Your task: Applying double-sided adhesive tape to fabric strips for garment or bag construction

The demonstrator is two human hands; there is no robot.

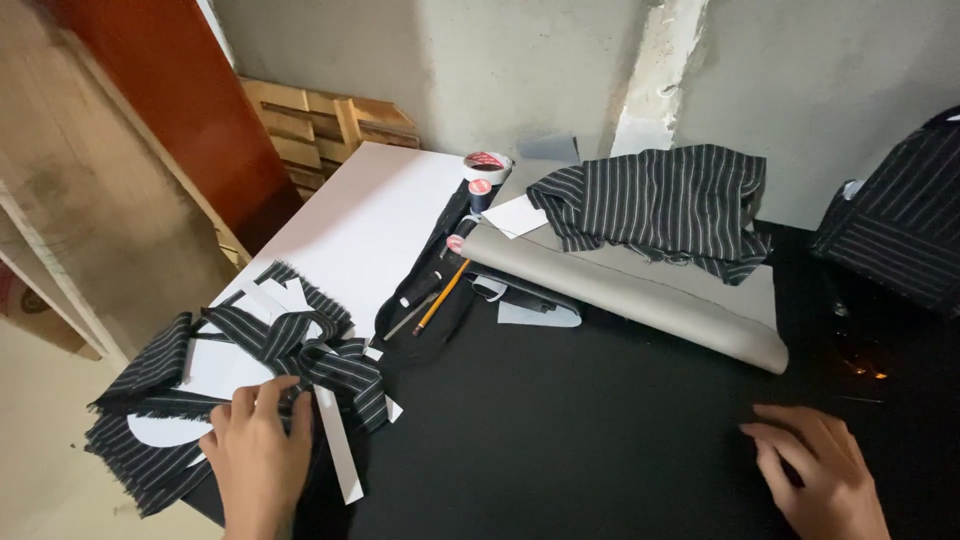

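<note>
My left hand [255, 450] rests at the lower left on a heap of black pinstriped fabric pieces [300, 350] mixed with white paper pattern pieces [240, 375]; its fingers press on the cloth near a long white paper strip [338, 445]. My right hand [825, 475] lies flat on the black table top [600, 430] at the lower right, fingers spread, with nothing in it.
A yellow pencil [440, 297] and pens lie in a dark pouch mid-table. Behind are a grey fabric roll [640, 290], a crumpled pinstriped cloth [660, 205], a tape roll [487, 163], a thread spool [481, 190], a white board [370, 225] and a striped garment [905, 225] at right. The table's left edge drops off by a wooden pallet.
</note>
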